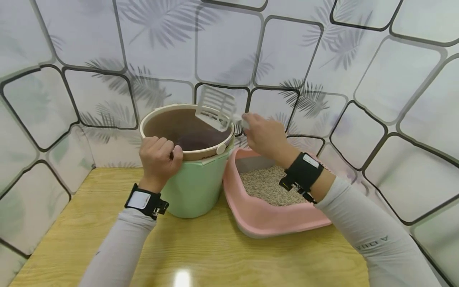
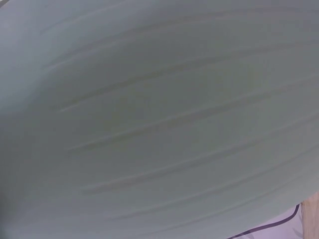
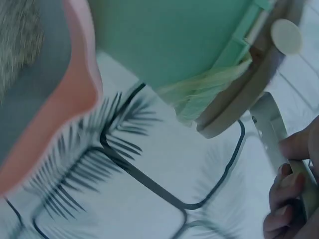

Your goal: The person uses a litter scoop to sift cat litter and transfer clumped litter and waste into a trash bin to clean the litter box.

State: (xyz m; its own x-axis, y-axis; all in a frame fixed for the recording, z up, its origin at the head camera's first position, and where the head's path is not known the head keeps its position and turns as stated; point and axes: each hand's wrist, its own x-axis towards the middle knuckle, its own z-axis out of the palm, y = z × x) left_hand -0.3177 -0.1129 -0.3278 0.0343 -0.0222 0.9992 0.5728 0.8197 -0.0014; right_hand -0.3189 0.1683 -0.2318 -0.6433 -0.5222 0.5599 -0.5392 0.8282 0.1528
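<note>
My left hand [image 1: 159,157] grips the near-left rim of a pale green trash bin [image 1: 195,189] with a beige top ring. In the left wrist view the bin's ribbed wall [image 2: 174,119] fills nearly everything, and that hand is out of sight. With curled fingers my right hand [image 1: 267,135] holds a white slotted litter scoop [image 1: 216,105] by its handle. The scoop's head is tilted over the bin's right rim, and no clumps show on it. Seen from the right wrist, fingers wrap the scoop handle [image 3: 304,184] beside the ring.
Right of the bin stands a pink litter box [image 1: 265,219] with grey-beige litter [image 1: 269,187] inside. A thin liner bag [image 3: 209,92] sticks out under the bin's ring. Both containers stand on a wood-grain surface [image 1: 201,251], close to patterned walls [image 1: 229,48].
</note>
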